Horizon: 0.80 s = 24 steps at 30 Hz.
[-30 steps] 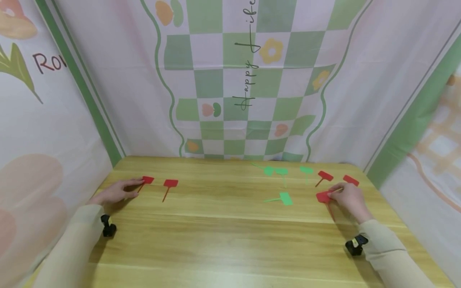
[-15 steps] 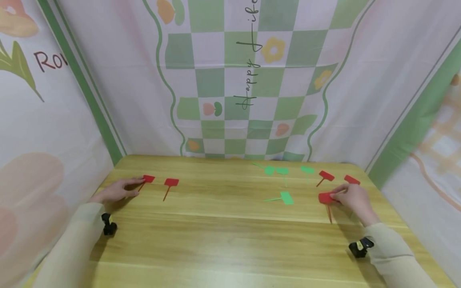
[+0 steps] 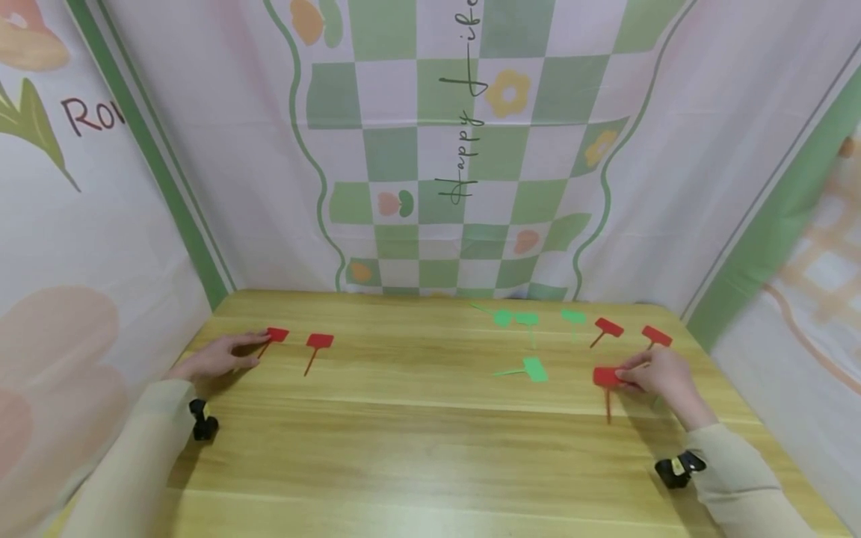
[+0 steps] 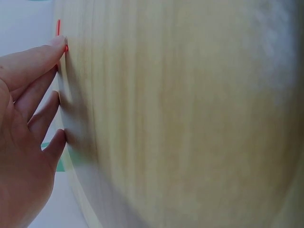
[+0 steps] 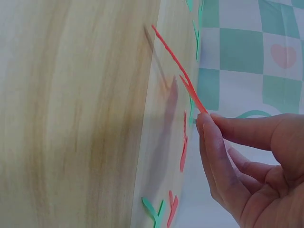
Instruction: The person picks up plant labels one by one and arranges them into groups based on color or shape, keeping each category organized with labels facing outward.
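In the head view, a red T-shaped plant label (image 3: 608, 376) is pinched by its head between the thumb and fingers of my right hand (image 3: 658, 377), its stem slanting toward me. The right wrist view shows that red plant label (image 5: 174, 59) raised off the wood, casting a shadow. My left hand (image 3: 218, 357) lies at the table's left, its extended fingertips touching another red label (image 3: 277, 334); how firmly is hard to see. Beside it lies a second red label (image 3: 319, 341). Two more red labels (image 3: 608, 326) lie beyond my right hand.
Several green labels are scattered on the wooden table (image 3: 403, 448) toward the right, one green label (image 3: 535, 369) nearer than the others. Partly hidden under my right hand is another green label (image 5: 156, 214). A checked, printed cloth (image 3: 444, 149) hangs at the back edge.
My right hand has shifted slightly right and toward me, and the red label in it has turned so that its stem points more directly toward me. The left hand stays put.
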Each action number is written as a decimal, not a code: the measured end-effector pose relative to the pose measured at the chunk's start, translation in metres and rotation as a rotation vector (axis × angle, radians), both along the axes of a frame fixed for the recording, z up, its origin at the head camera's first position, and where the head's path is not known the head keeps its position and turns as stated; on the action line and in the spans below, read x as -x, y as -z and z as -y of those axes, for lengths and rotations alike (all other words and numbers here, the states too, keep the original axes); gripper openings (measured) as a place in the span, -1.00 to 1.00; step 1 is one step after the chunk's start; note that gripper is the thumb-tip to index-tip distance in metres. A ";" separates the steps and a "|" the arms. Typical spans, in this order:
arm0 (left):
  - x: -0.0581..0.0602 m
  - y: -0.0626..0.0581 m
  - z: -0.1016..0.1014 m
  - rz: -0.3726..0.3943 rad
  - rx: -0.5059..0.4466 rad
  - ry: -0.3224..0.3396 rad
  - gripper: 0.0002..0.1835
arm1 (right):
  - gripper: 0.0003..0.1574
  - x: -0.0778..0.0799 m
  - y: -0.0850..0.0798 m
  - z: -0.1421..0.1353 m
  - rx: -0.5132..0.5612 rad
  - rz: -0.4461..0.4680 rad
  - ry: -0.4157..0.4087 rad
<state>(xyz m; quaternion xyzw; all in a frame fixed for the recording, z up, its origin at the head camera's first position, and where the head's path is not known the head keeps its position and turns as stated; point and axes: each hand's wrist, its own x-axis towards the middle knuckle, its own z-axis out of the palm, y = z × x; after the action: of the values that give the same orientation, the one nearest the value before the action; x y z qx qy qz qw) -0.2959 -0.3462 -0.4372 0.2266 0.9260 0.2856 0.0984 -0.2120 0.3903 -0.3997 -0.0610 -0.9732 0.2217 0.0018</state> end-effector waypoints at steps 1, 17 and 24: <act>0.000 0.000 0.000 0.003 -0.002 0.000 -0.41 | -0.63 -0.001 -0.001 0.001 0.008 0.009 0.003; 0.004 0.003 0.002 -0.009 -0.015 0.019 -0.40 | -0.56 -0.017 -0.011 0.018 0.047 0.079 -0.009; 0.003 0.002 0.002 -0.010 -0.016 0.018 -0.40 | -0.55 -0.021 -0.011 0.023 0.117 0.121 -0.021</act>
<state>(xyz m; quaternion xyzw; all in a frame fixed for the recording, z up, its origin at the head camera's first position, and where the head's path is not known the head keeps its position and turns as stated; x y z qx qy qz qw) -0.2987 -0.3482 -0.4391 0.2370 0.9220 0.2911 0.0945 -0.1913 0.3670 -0.3889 -0.0643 -0.9575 0.2740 -0.0629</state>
